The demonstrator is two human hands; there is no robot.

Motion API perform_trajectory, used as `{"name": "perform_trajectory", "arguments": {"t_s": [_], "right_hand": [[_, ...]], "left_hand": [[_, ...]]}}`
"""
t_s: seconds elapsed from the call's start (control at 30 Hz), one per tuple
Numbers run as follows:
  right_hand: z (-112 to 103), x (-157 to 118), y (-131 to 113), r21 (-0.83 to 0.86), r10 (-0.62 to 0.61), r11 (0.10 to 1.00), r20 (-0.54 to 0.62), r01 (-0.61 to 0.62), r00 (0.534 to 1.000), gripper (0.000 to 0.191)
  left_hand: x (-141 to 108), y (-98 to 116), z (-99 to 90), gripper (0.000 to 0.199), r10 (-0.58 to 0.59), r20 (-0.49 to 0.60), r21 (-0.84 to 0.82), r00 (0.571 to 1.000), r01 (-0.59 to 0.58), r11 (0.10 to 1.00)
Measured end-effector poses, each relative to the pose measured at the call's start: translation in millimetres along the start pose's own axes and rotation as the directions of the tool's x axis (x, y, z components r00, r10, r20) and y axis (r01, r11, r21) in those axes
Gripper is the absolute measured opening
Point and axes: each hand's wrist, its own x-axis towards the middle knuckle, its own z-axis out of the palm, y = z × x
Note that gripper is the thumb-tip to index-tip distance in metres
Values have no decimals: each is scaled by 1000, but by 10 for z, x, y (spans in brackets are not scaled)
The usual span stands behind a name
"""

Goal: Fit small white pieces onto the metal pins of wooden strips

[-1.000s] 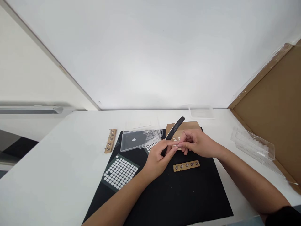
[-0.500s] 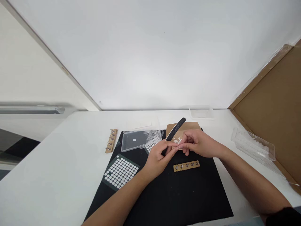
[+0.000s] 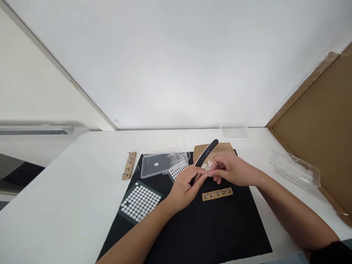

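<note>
My left hand (image 3: 187, 187) grips a long black nail file (image 3: 206, 152) that slants up and to the right. My right hand (image 3: 230, 168) meets it at the fingertips, pinching something very small against the file; the item is too tiny to identify. Both hands hover over a black mat (image 3: 192, 223). Just below them on the mat lies a small brown strip (image 3: 217, 194) with a row of metal studs. Behind the hands a brown card (image 3: 224, 147) carries several small white pieces (image 3: 206, 165).
A sheet of white dots (image 3: 140, 201) lies on the mat's left part. A clear plastic case (image 3: 159, 164) and a second dot sheet (image 3: 177, 171) sit behind it. Another studded strip (image 3: 129, 165) rests on the white table (image 3: 68, 190). Clear trays (image 3: 295, 168) and a cardboard panel (image 3: 321, 121) stand at right.
The file's tip has shifted slightly right and the fingertips have moved a little against each other. Otherwise the hands stay in the same place.
</note>
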Motion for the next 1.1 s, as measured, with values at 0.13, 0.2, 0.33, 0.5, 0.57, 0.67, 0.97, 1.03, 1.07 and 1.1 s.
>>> {"name": "perform_trajectory", "arguments": {"t_s": [0.13,0.2,0.33,0.5,0.57,0.67,0.97,1.03,1.07,1.1], "right_hand": [[18,-29,-76,-98,-5,995,-34,1,999,21],[18,-35,-98,-153,7,988,-57,-15,998,20],[-16,-39,-89,-221,19,975,-93,-39,996,17],[-78,-46,-40,-265,-3,964,-127,-31,992,18],[-89,-49,-25,-289,-4,957,-151,-40,989,17],[-92,-48,-4,-301,-3,952,-180,-52,984,16],[-85,4,44,-368,-67,930,-241,-27,968,12],[-70,15,32,-386,-101,922,-262,-8,960,13],[-58,21,24,-396,-129,918,-268,13,955,14],[-43,27,18,-406,-161,913,-274,38,948,15]], "left_hand": [[-2,19,1,17,19,1,39,1000,-19,999],[-9,5,10,17,16,-31,75,999,-13,997],[-20,-98,27,15,55,-138,220,989,-24,975],[-38,-244,36,21,90,-184,422,979,-4,907],[-48,-267,39,24,84,-172,463,982,5,886],[-56,-277,43,27,86,-155,477,984,-2,879],[-37,-293,39,24,99,-183,425,978,-12,905],[-34,-274,40,22,91,-176,400,980,-13,916],[-33,-262,41,21,86,-166,380,982,-16,925],[-33,-248,42,21,79,-155,357,985,-19,934]]}}
